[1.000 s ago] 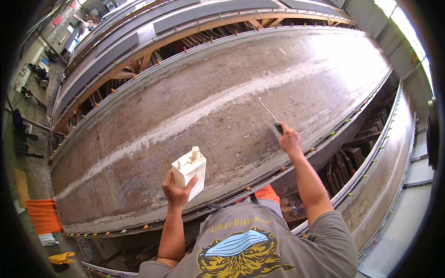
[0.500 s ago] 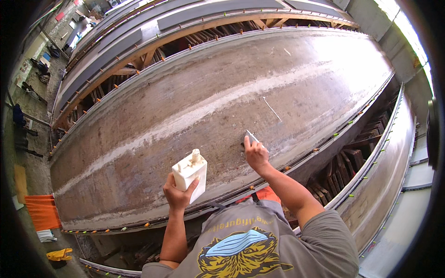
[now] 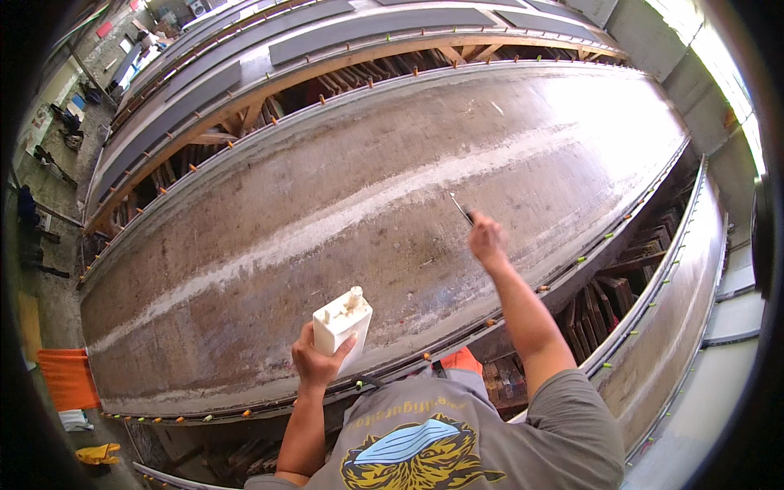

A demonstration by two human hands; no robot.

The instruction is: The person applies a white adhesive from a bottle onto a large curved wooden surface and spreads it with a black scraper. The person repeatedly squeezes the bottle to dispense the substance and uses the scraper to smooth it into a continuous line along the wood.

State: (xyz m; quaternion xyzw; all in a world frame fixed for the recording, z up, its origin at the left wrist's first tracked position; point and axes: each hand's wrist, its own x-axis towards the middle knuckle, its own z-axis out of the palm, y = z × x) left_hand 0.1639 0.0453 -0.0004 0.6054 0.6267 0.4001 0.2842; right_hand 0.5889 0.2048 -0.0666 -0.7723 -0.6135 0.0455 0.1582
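My left hand (image 3: 316,359) grips a white box-shaped container (image 3: 347,319) with a short neck and cream-coloured lumps on top, held over the near edge of a long panel. My right hand (image 3: 487,239) is closed on a thin scraper (image 3: 461,207), seen nearly edge-on, with something white at its tip. Its tip is over the middle of the brown-grey panel (image 3: 327,253), just below a pale streak (image 3: 392,189) running lengthwise; whether it touches the surface I cannot tell. The fingers of my right hand are slightly blurred.
Orange and green clips line the panel's edges (image 3: 427,356). Beyond stands another frame with dark grey strips (image 3: 380,34); at right lies a second curved panel (image 3: 653,363). Wooden pieces (image 3: 600,306) fill the gap between. An orange cloth (image 3: 69,380) and yellow glove (image 3: 98,454) are at lower left.
My right hand has moved right and up the panel, turning the scraper edge-on. The thin white line on the panel is no longer visible. The container has shifted slightly right and down in view.
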